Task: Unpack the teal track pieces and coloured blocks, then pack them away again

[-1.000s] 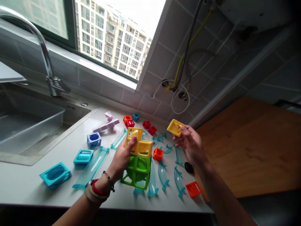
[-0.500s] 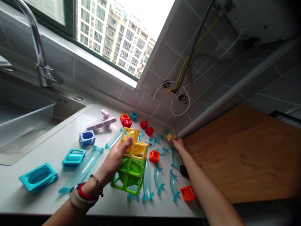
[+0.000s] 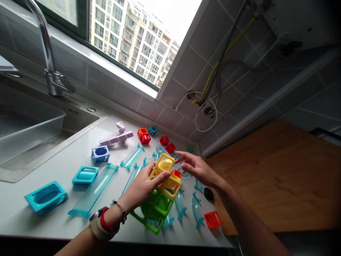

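Observation:
My left hand (image 3: 145, 183) is closed around a stack of yellow blocks (image 3: 165, 163) above green blocks (image 3: 157, 208). The stack is tilted, its thumb side facing me. Close to the top yellow block, my right hand (image 3: 197, 169) has its fingers stretched and apart; I see nothing between them. Whether its fingertips touch the yellow block I cannot tell. An orange block (image 3: 176, 173) is partly covered behind the stack. Clear teal track pieces (image 3: 197, 209) lie around and below the hands. The small yellow block from the earlier frame does not show.
At left on the counter are turquoise blocks (image 3: 46, 196), a blue-violet block (image 3: 100, 154), a long clear chute (image 3: 94, 190) and lilac pieces (image 3: 117, 138). Red blocks (image 3: 170, 147) lie toward the wall. An orange block (image 3: 212, 219) sits beside the wooden board (image 3: 271, 185). The sink (image 3: 87, 124) is far left.
My right hand has come back left from the small yellow block by the wall to the stack. My left hand has moved right and tilted the stack.

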The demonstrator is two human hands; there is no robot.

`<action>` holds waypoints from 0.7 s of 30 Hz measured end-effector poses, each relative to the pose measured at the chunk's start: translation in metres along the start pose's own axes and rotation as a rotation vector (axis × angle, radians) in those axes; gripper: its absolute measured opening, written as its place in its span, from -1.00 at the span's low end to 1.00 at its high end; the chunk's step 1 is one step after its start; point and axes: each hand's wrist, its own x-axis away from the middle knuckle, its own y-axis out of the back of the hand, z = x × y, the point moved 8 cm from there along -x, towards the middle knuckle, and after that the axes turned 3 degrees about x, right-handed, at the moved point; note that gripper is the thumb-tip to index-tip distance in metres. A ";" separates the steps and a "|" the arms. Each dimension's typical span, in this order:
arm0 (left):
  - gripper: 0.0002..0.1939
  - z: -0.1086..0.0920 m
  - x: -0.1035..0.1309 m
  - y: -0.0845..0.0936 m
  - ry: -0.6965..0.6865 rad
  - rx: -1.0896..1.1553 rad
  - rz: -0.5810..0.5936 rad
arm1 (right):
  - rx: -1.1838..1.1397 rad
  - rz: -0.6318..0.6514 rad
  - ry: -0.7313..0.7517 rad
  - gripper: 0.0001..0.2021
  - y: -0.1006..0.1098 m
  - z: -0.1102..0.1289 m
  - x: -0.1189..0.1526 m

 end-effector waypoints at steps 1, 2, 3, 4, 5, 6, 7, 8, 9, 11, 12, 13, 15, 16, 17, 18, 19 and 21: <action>-0.50 -0.001 0.002 -0.003 -0.010 -0.033 0.015 | -0.011 0.023 0.046 -0.36 -0.008 0.020 0.006; -0.51 -0.003 0.003 -0.005 -0.021 -0.065 0.029 | -0.022 0.014 0.072 -0.40 -0.013 0.036 0.012; -0.52 -0.005 0.005 -0.008 -0.032 -0.093 0.043 | -0.031 -0.004 0.079 -0.45 -0.016 0.046 0.015; -0.53 -0.007 0.007 -0.010 -0.044 -0.116 0.060 | -0.045 -0.029 0.071 -0.51 -0.016 0.052 0.018; -0.55 -0.010 0.009 -0.012 -0.053 -0.133 0.079 | -0.075 -0.053 0.058 -0.55 -0.014 0.055 0.018; -0.56 -0.011 0.010 -0.013 -0.057 -0.142 0.095 | -0.120 -0.082 0.044 -0.57 -0.008 0.053 0.017; -0.58 -0.012 0.011 -0.014 -0.053 -0.143 0.106 | -0.168 -0.126 0.031 -0.56 0.001 0.048 0.015; -0.59 -0.012 0.011 -0.013 -0.041 -0.132 0.105 | -0.204 -0.195 0.016 -0.53 0.014 0.039 0.012; -0.59 -0.012 0.011 -0.010 -0.024 -0.108 0.093 | -0.213 -0.281 -0.014 -0.50 0.029 0.027 0.009; -0.58 -0.011 0.010 -0.002 0.014 -0.015 0.037 | -0.140 -0.457 -0.107 -0.45 0.058 -0.007 0.007; -0.58 -0.011 0.009 0.003 0.031 0.048 0.000 | -0.060 -0.514 -0.201 -0.46 0.068 -0.028 0.007; -0.57 -0.011 0.008 0.009 0.052 0.111 -0.036 | -0.024 -0.537 -0.263 -0.49 0.073 -0.048 0.009; -0.53 -0.011 0.007 0.019 0.105 0.228 -0.097 | 0.018 -0.551 -0.349 -0.60 0.073 -0.085 0.016; -0.51 -0.010 0.006 0.024 0.133 0.279 -0.123 | 0.034 -0.548 -0.378 -0.64 0.068 -0.100 0.023; -0.49 -0.010 0.006 0.029 0.155 0.323 -0.146 | 0.048 -0.542 -0.400 -0.67 0.061 -0.114 0.032; -0.48 -0.009 0.005 0.033 0.170 0.360 -0.166 | 0.058 -0.529 -0.416 -0.67 0.052 -0.125 0.042; -0.47 -0.009 0.004 0.037 0.179 0.391 -0.187 | 0.069 -0.513 -0.429 -0.67 0.043 -0.134 0.053; -0.47 -0.009 0.003 0.042 0.191 0.441 -0.223 | 0.103 -0.483 -0.448 -0.65 0.023 -0.145 0.073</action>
